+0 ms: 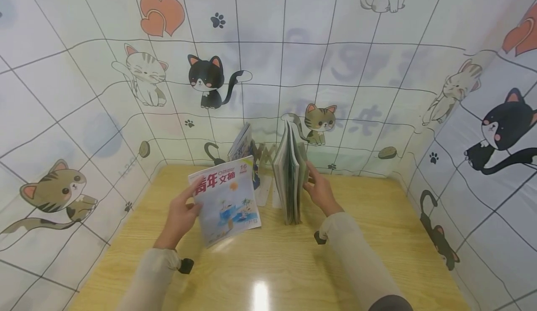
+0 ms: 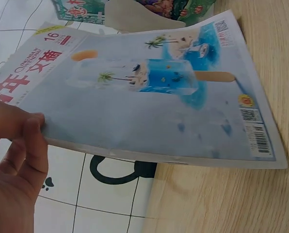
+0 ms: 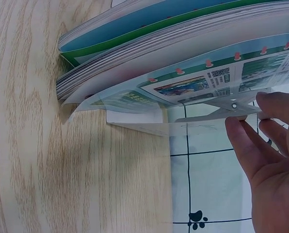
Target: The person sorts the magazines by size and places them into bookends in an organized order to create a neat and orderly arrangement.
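Observation:
My left hand (image 1: 179, 217) pinches a magazine (image 1: 230, 210) by its left edge, thumb on the front cover. The cover is pale blue with red Chinese lettering, the number 16 and a popsicle picture, and it leans tilted over the table. To the right, an upright row of books (image 1: 286, 180) stands with page edges facing me. My right hand (image 1: 322, 190) is at the row's right side. In the right wrist view its thumb and fingers pinch the edge of a pale bookend (image 3: 137, 127) with a crisscross lattice (image 3: 232, 104), beside the outermost book.
More books (image 1: 241, 145) stand behind the magazine at the left end of the lattice. A light wood table (image 1: 369, 227) lies under everything. Behind and on both sides hangs white gridded cloth (image 1: 260, 82) printed with cartoon cats.

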`<act>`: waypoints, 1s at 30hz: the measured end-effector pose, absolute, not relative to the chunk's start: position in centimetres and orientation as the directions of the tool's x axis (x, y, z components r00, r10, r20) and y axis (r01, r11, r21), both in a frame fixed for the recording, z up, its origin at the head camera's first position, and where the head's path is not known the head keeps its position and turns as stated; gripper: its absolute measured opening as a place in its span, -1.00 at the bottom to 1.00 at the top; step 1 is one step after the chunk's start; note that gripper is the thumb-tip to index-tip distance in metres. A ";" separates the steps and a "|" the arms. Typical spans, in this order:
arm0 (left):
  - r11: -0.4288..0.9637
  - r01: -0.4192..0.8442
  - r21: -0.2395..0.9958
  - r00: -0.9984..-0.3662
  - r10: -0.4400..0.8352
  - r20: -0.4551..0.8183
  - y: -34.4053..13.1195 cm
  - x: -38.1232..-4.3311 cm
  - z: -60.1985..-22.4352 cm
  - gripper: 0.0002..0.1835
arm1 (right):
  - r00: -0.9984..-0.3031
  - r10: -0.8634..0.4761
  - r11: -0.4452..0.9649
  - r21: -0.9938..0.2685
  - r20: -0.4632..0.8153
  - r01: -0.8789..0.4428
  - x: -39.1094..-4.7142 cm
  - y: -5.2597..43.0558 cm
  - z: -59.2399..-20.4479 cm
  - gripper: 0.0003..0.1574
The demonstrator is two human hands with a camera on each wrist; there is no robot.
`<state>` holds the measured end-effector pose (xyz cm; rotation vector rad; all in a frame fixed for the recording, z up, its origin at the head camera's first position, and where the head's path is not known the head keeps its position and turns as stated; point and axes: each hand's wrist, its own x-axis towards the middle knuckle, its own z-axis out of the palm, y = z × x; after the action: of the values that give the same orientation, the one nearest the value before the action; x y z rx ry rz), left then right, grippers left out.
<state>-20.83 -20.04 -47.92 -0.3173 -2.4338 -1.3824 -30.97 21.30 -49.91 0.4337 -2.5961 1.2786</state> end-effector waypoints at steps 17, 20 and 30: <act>0.663 0.519 0.539 -0.737 0.029 0.675 -17.2 -21.6 -49.0 -0.05 | -0.934 -0.162 0.590 -0.727 0.319 -0.351 -31.3 21.4 -50.1 -0.03; 0.689 0.540 0.484 -0.691 0.034 0.722 -16.8 -21.7 -49.0 -0.07 | -0.933 -0.164 0.590 -0.726 0.321 -0.354 -31.2 21.4 -50.1 -0.03; 0.703 0.556 0.443 -0.632 0.011 0.775 -14.9 -22.1 -48.8 -0.10 | -0.930 -0.182 0.574 -0.734 0.319 -0.363 -31.0 21.4 -50.1 -0.04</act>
<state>-22.05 -14.93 -48.76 -0.4312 -2.1173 -0.8768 -30.98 21.41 -50.08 0.4559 -2.5971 1.2830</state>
